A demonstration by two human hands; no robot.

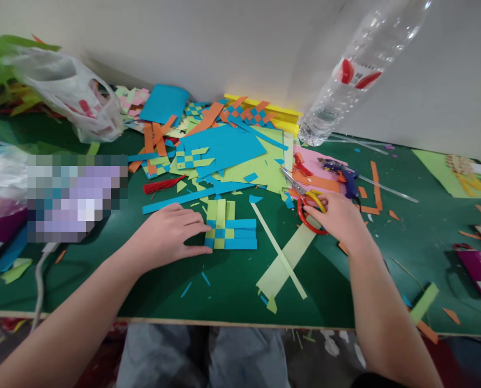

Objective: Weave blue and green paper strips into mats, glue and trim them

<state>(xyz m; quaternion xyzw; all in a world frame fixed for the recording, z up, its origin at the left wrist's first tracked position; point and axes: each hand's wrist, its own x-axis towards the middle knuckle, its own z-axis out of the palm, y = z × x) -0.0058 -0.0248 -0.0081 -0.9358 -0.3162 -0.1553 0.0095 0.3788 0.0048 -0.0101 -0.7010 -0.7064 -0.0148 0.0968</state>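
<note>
The green desk [232, 302] bears a small woven piece [220, 234] near the front. To its right, a narrow strip [279, 251] crosses a wide pale strip [297, 249]. Behind lie a long blue strip [184, 200] and a red tassel [163, 185]. A bottle [357, 75] stands at the back, a white bag [78, 97] sits back left, and a green sheet [432, 166] lies far right.
</note>
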